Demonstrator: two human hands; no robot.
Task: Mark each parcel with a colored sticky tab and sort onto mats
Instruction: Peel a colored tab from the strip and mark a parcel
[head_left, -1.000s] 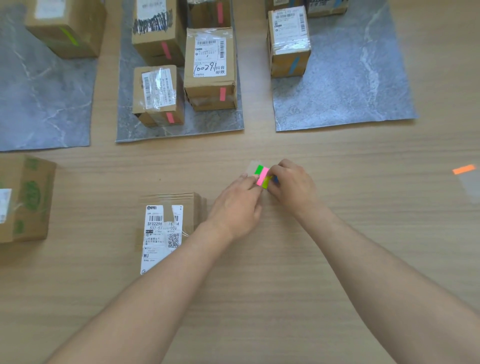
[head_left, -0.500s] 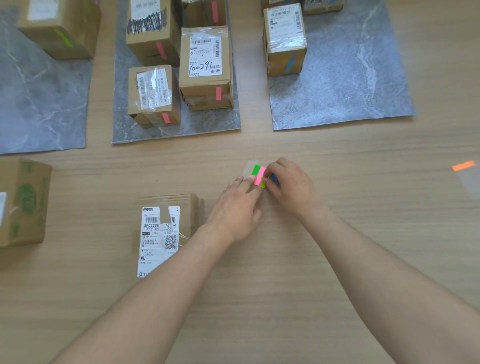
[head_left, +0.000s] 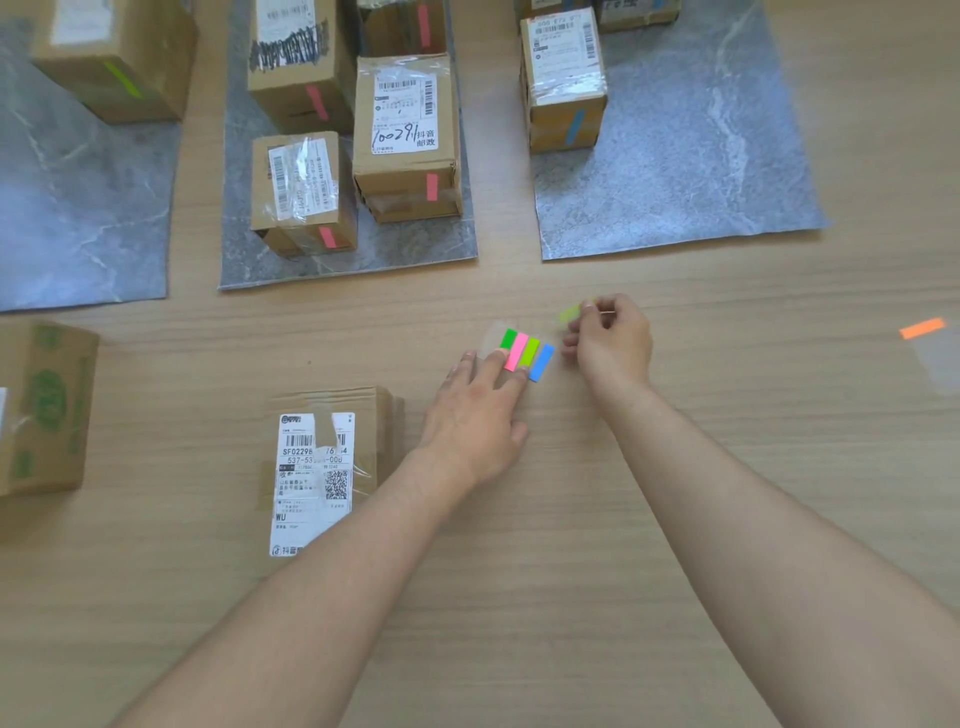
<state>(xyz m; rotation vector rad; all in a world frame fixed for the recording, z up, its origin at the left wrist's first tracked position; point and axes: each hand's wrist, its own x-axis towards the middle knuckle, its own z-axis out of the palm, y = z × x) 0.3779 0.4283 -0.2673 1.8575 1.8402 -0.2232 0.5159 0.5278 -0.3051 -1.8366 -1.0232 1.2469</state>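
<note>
While the right hand (head_left: 608, 343) pinches a yellow-green tab (head_left: 570, 313) and straight fingers (head_left: 485, 376) of the left hand (head_left: 475, 421) pin the tab pad (head_left: 527, 353), the unmarked parcel (head_left: 322, 457) lies on the worktop (head_left: 545, 597) to their left, nearer the left hand.

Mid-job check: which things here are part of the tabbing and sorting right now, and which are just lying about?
In the job: tab pad, pressed by the left hand; yellow-green tab, pinched by the right hand; flat parcel, no tab showing; green-printed parcel, left edge; grey mats holding tabbed parcels.
Lying about: orange tab on clear sheet, far right.
</note>
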